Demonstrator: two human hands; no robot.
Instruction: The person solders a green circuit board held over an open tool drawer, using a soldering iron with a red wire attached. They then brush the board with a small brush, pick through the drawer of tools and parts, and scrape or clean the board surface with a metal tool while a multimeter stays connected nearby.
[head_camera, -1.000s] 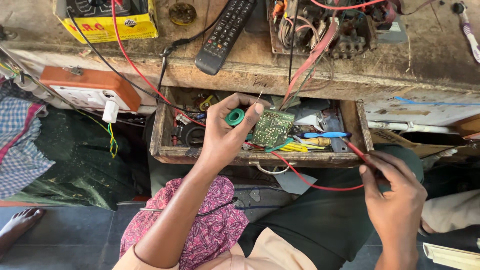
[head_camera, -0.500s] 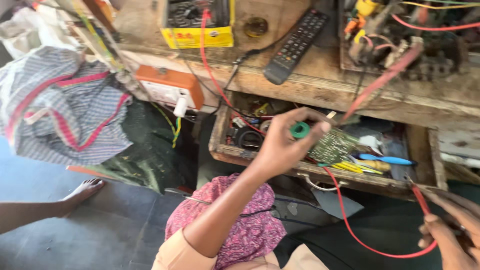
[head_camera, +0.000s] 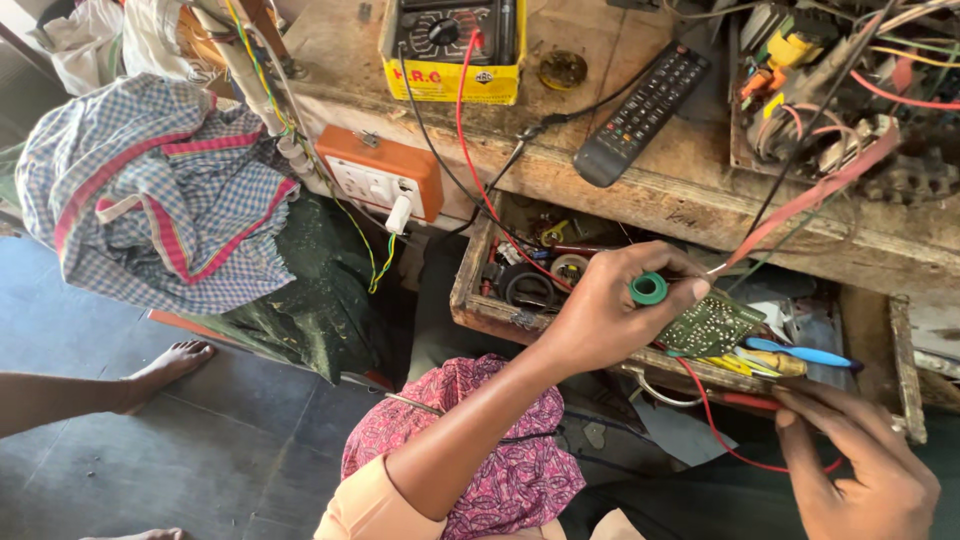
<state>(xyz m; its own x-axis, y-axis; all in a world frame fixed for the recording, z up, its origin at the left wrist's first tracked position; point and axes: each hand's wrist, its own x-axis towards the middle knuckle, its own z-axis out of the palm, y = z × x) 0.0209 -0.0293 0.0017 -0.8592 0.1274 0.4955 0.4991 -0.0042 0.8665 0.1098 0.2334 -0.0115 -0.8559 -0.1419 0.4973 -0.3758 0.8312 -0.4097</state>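
The left hand (head_camera: 600, 320) still grips the green board (head_camera: 712, 325) over the open drawer (head_camera: 480, 310), the right hand (head_camera: 860, 470) pinches the red probe (head_camera: 755, 402), and the view has swung left.

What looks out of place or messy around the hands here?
The open wooden drawer is crammed with loose parts and tools in no order. The left hand holds a bare green circuit board and a green ring over it; red wires trail across everything.
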